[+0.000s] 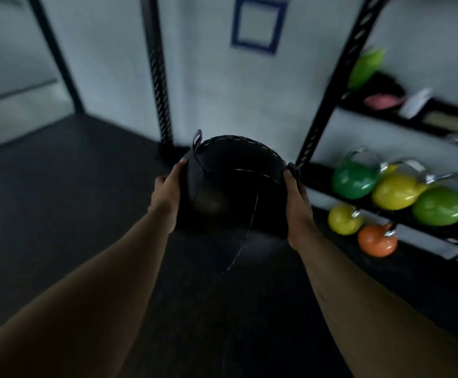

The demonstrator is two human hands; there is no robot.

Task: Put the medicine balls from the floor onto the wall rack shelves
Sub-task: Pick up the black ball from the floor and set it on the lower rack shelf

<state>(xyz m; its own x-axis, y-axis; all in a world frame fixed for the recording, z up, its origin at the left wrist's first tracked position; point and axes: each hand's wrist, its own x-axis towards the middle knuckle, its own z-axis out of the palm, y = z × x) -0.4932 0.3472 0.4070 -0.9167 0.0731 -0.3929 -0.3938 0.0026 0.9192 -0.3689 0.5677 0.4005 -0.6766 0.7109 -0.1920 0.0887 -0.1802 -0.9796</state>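
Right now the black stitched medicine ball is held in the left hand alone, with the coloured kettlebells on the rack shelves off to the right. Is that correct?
Not quite. The head view shows both hands on the black stitched medicine ball: the left hand on one side and the right hand on the other. The rest stands: the coloured kettlebells sit on the rack shelves to the right.

Coloured kettlebells [397, 196] right; blue-framed square [258, 24] on the wall [208, 77].

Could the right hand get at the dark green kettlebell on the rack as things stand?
Probably not yet: the right hand and left hand each grip a side of the black medicine ball. The green kettlebell sits unobstructed to the right.
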